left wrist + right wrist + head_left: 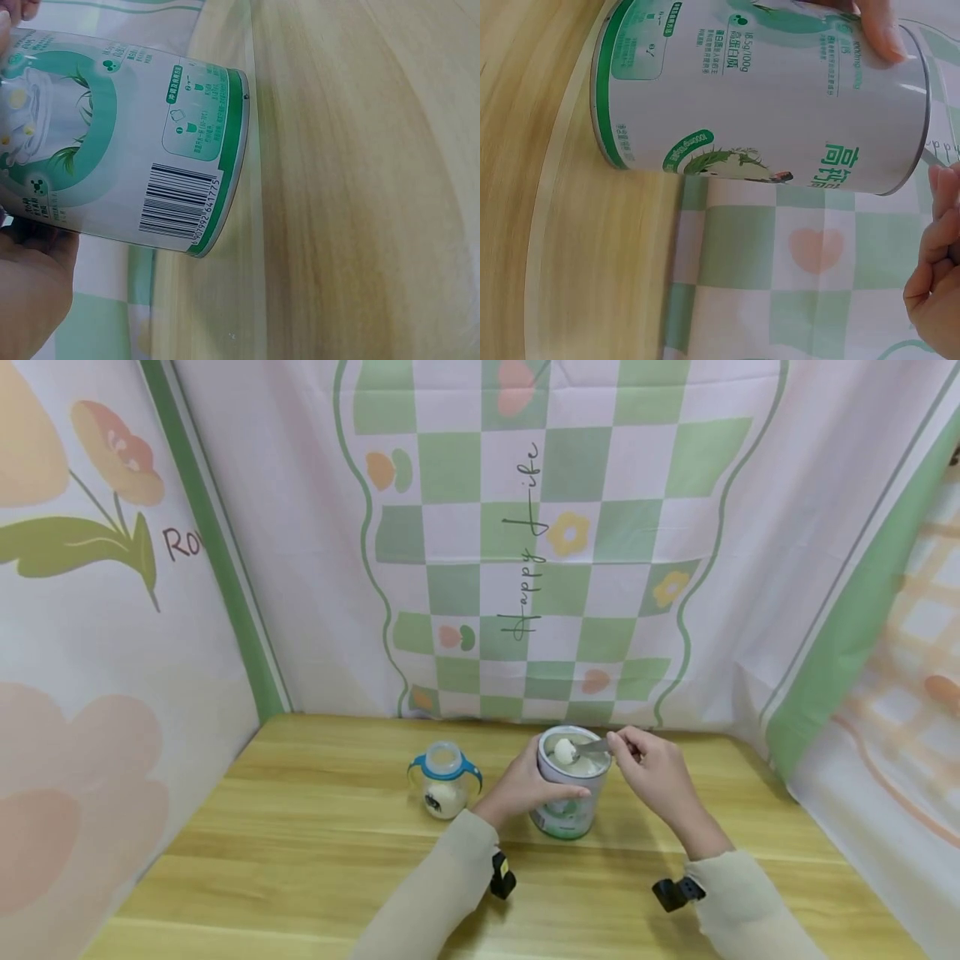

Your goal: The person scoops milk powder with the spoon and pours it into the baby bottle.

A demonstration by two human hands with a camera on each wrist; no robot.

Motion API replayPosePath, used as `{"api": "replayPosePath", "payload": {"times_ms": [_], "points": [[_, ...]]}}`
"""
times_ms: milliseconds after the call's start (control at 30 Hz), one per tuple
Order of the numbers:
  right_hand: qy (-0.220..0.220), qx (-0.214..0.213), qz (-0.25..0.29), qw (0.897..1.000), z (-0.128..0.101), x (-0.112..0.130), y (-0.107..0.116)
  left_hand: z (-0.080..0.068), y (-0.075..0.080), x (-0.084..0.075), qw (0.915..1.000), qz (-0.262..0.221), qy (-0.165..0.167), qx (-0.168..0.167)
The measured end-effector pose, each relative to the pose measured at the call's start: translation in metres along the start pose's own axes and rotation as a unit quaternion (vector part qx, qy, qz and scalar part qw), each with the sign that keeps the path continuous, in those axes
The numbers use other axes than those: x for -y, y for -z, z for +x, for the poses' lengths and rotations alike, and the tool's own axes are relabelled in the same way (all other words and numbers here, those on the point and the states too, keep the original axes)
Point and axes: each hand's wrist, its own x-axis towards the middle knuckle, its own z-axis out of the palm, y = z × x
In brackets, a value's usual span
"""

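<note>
A white and green milk powder can [566,820], its top uncovered, is near the back of the table. My left hand [525,787] grips its side, the thumb across the front in the head view. Between the thumb and fingers of my right hand [660,774] is the handle of a metal spoon [595,746]. A rounded heap of pale powder [566,751] sits on the spoon, over the can's mouth. The left wrist view shows the can's barcode [180,201] and green bottom band; the right wrist view shows its label [780,112], with the spoon mostly hidden.
Left of the can stands a clear baby bottle [444,781] with a blue two-handled collar and pale contents. Under everything is a wood-grain table [300,860]. A patterned curtain [517,568] hangs right behind the table's back edge, with more cloth at both sides.
</note>
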Motion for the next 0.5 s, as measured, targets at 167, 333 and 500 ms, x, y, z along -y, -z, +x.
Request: {"api": "replayPosePath", "payload": {"times_ms": [167, 333, 500], "points": [[0.040, -0.026, -0.018, 0.999, 0.0004, 0.0017, -0.0019, -0.0017, -0.0003, -0.0020, 0.9999, 0.008, 0.007, -0.008], [0.047, -0.037, -0.019, 0.998, -0.0003, 0.0014, -0.0029, -0.0030, -0.0008, -0.0028, 0.9999, 0.008, 0.009, -0.009], [0.013, -0.029, -0.010, 0.999, -0.0019, 0.0001, -0.0022, -0.0022, -0.0001, -0.0015, 1.0000, 0.006, 0.007, -0.003]]}}
